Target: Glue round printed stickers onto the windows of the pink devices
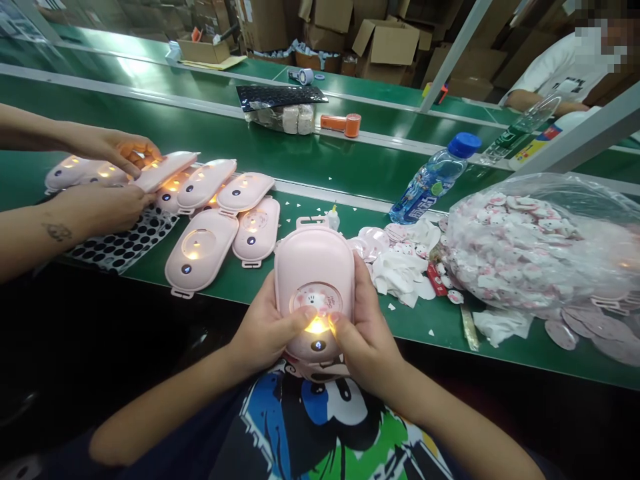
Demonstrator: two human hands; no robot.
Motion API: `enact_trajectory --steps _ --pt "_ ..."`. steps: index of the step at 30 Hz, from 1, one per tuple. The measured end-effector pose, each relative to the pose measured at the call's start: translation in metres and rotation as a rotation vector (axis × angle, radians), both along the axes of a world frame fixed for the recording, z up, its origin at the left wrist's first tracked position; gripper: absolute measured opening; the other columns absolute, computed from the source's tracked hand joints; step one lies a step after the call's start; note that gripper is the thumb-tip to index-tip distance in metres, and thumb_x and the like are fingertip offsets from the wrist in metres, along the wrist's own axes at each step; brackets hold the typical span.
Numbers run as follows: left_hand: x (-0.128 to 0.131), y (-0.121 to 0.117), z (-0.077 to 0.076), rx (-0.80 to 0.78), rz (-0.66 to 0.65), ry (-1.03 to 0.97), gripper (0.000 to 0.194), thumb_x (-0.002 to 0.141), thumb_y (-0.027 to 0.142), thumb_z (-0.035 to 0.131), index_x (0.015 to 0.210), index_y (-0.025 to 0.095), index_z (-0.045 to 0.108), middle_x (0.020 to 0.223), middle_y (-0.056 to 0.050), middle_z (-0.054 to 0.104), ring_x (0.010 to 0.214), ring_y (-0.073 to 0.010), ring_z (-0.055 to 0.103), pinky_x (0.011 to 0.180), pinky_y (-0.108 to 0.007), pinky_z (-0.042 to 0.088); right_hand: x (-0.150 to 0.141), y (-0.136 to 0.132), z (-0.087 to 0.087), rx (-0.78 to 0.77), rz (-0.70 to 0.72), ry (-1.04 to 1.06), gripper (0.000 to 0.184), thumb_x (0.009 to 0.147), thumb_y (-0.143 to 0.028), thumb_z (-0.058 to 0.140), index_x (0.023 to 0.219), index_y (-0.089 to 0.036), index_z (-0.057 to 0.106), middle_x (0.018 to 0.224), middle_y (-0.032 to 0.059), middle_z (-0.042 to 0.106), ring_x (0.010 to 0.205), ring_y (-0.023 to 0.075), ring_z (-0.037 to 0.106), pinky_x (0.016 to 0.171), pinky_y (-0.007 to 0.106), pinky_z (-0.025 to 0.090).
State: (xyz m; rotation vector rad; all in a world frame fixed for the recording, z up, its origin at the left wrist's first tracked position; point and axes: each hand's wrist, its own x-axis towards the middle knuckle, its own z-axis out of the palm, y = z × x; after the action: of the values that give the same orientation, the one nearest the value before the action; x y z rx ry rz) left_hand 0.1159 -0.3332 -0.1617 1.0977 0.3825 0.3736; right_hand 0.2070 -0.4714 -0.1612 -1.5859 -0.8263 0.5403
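Both my hands hold one pink oval device (313, 267) upright in front of my chest, at the near edge of the green table (350, 167). My left hand (263, 327) wraps its left side and my right hand (367, 327) its right side. Both thumbs press on a round cartoon sticker (316, 301) over the device's glowing lamp window. A small dark button shows just below the thumbs.
Several more lit pink devices (220, 213) lie to the left, where another person's hands (107, 177) handle one beside a sheet of black dots (125, 243). A water bottle (434, 177), loose stickers (405, 257) and a plastic bag of stickers (540, 240) lie right. Cardboard boxes stand behind.
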Motion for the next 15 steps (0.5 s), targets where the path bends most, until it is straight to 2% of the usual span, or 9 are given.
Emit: enact_trajectory --steps 4,8,10,11,13,14,15 --pt "0.002 -0.001 0.001 -0.012 0.031 -0.018 0.048 0.075 0.024 0.08 0.119 0.026 0.058 0.11 -0.005 0.07 0.101 -0.0235 0.067 0.083 -0.031 0.057 -0.002 0.0 -0.002 -0.027 0.025 -0.001 0.079 0.093 -0.02 0.043 0.153 -0.042 -0.002 0.164 -0.0034 0.008 0.151 0.0275 0.011 0.12 0.059 0.017" --pt "0.0 0.009 0.007 0.046 -0.026 0.001 0.055 0.07 0.026 0.084 0.12 0.025 0.059 0.106 -0.005 0.072 0.094 -0.0224 0.069 0.078 -0.028 0.058 0.002 0.0 -0.002 0.022 0.112 -0.005 0.088 0.092 -0.027 0.053 0.152 -0.043 -0.01 0.164 0.0008 0.006 0.15 0.0311 0.012 0.118 0.062 0.019" --pt "0.003 0.026 0.016 0.077 -0.003 -0.017 0.054 0.069 0.027 0.084 0.118 0.024 0.06 0.1 -0.005 0.073 0.09 -0.0233 0.07 0.075 -0.029 0.058 0.008 -0.003 0.0 0.097 0.163 -0.02 0.089 0.091 -0.034 0.058 0.152 -0.043 -0.007 0.164 0.0038 0.011 0.146 0.0325 0.026 0.114 0.06 0.031" --pt "0.008 0.038 0.022 0.093 0.056 -0.035 0.053 0.069 0.027 0.083 0.117 0.024 0.061 0.098 -0.005 0.073 0.09 -0.024 0.07 0.074 -0.03 0.059 0.012 -0.006 0.0 0.132 0.167 -0.031 0.086 0.091 -0.037 0.057 0.153 -0.043 -0.003 0.163 0.005 0.015 0.142 0.0322 0.034 0.111 0.057 0.038" --pt "0.025 0.069 0.039 0.125 0.201 -0.058 0.051 0.069 0.029 0.082 0.116 0.023 0.062 0.099 -0.005 0.072 0.094 -0.0257 0.068 0.077 -0.032 0.058 0.021 -0.016 -0.002 0.179 0.102 -0.062 0.074 0.094 -0.041 0.053 0.153 -0.042 0.008 0.16 0.0067 0.024 0.133 0.0305 0.047 0.105 0.051 0.046" --pt "0.038 0.086 0.048 0.141 0.24 -0.048 0.051 0.069 0.029 0.081 0.116 0.022 0.063 0.104 -0.006 0.071 0.099 -0.0272 0.067 0.08 -0.034 0.058 0.025 -0.022 -0.005 0.185 0.042 -0.077 0.069 0.094 -0.041 0.051 0.152 -0.041 0.013 0.158 0.0074 0.027 0.13 0.0299 0.051 0.103 0.049 0.048" --pt "0.055 0.103 0.057 0.153 0.214 -0.01 0.048 0.071 0.029 0.078 0.116 0.021 0.063 0.109 -0.007 0.07 0.104 -0.028 0.065 0.084 -0.036 0.057 0.029 -0.027 -0.01 0.182 -0.021 -0.089 0.065 0.095 -0.041 0.05 0.152 -0.04 0.019 0.156 0.0079 0.031 0.129 0.0296 0.052 0.102 0.047 0.049"
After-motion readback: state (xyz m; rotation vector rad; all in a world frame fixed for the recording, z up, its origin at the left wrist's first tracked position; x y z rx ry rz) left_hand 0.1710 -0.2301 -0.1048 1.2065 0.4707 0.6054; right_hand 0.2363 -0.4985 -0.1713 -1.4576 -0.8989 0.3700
